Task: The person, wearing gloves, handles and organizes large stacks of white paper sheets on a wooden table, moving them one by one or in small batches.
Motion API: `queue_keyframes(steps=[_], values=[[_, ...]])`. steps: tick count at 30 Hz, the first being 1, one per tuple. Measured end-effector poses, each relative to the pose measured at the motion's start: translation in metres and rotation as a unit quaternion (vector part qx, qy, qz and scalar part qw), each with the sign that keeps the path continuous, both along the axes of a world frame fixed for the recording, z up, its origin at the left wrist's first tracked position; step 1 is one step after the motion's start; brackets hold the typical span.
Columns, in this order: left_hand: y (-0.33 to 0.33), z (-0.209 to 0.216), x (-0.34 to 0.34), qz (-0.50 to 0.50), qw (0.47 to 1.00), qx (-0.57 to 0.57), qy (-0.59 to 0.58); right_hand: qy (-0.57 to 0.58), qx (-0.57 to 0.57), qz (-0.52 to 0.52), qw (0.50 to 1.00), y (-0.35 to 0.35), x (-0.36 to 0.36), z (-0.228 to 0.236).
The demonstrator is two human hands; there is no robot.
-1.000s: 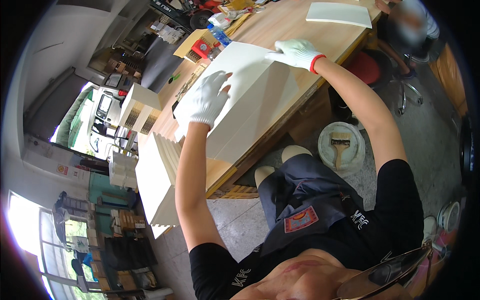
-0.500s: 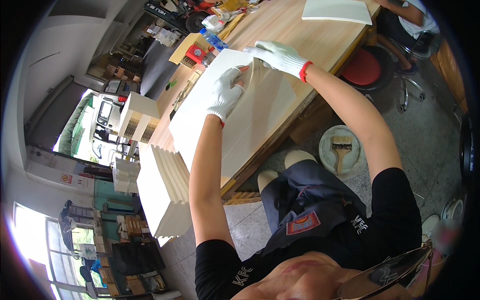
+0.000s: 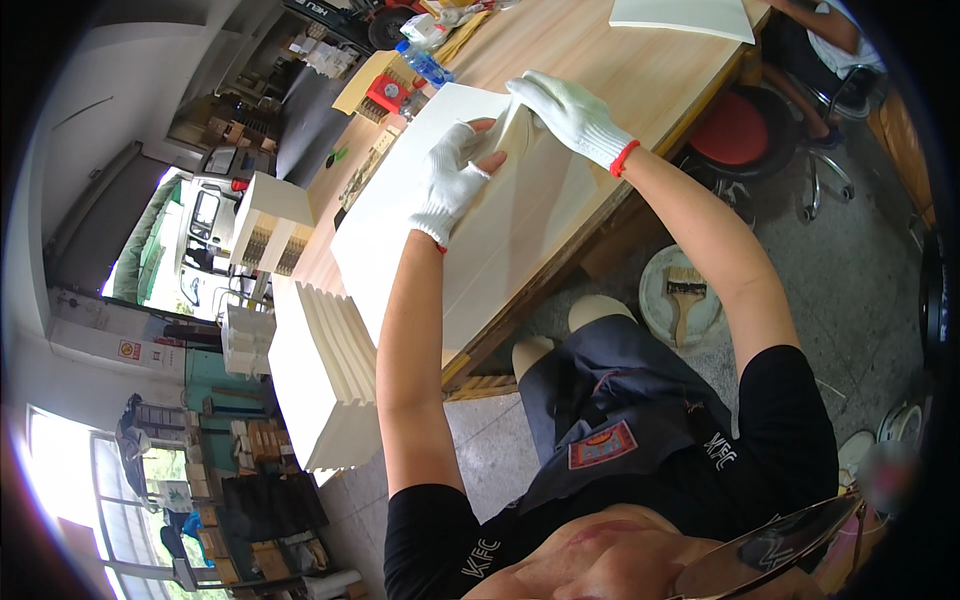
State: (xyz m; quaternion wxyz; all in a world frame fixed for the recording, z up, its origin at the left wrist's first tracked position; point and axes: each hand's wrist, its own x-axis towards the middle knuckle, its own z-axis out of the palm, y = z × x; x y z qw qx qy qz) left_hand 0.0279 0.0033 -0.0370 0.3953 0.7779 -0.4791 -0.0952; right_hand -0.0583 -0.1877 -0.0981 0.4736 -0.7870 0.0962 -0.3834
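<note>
A large white sheet (image 3: 420,140) lies on the wooden table, and a second white sheet (image 3: 514,140) curls up at its far corner. My right hand (image 3: 578,120), in a white knit glove with a red cuff, pinches the raised corner. On the lower sheet, beside the curl, rests my left hand (image 3: 448,190). Its glove leaves the thumb and a fingertip bare, and these are spread apart next to the curled edge. A pale, glossy area (image 3: 500,240) of sheet or table covering stretches toward the table's near edge.
Stacked white boards (image 3: 320,370) stand left of my left forearm. A blue-capped bottle (image 3: 425,65) and a red device (image 3: 387,93) are on the far side. A brush (image 3: 682,300) lies on a round bucket (image 3: 655,270). A red stool (image 3: 728,133) and another person (image 3: 830,40) are at right.
My right hand has shifted a little to the right and lifted the sheet's corner, so the curl stands higher. My left hand has stayed nearly in place, with its thumb farther out.
</note>
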Motion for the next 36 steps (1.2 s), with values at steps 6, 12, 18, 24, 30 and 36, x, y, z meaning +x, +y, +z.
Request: queue_keyframes(steps=[6, 12, 18, 24, 30, 36], values=[[-0.002, -0.001, 0.0, -0.021, 0.999, -0.022, 0.033, -0.006, -0.017, -0.033, 0.999, -0.007, 0.006, -0.013], [0.004, 0.002, -0.011, -0.035, 0.994, -0.106, 0.011, 0.091, -0.02, 0.023, 0.995, 0.006, -0.022, 0.019], [0.002, -0.001, -0.001, -0.006, 0.995, 0.002, -0.098, -0.051, -0.1, -0.053, 0.992, -0.008, 0.006, -0.02], [0.001, -0.004, -0.007, 0.001, 0.999, 0.009, -0.032, 0.022, -0.011, -0.011, 1.0, 0.001, -0.005, 0.001], [0.001, -0.007, 0.0, 0.0, 0.978, -0.076, -0.195, -0.022, -0.049, -0.052, 0.997, 0.003, -0.005, -0.003], [0.0, -0.003, -0.007, 0.035, 0.988, 0.043, -0.146, -0.044, -0.099, -0.091, 0.99, -0.004, 0.009, -0.021]])
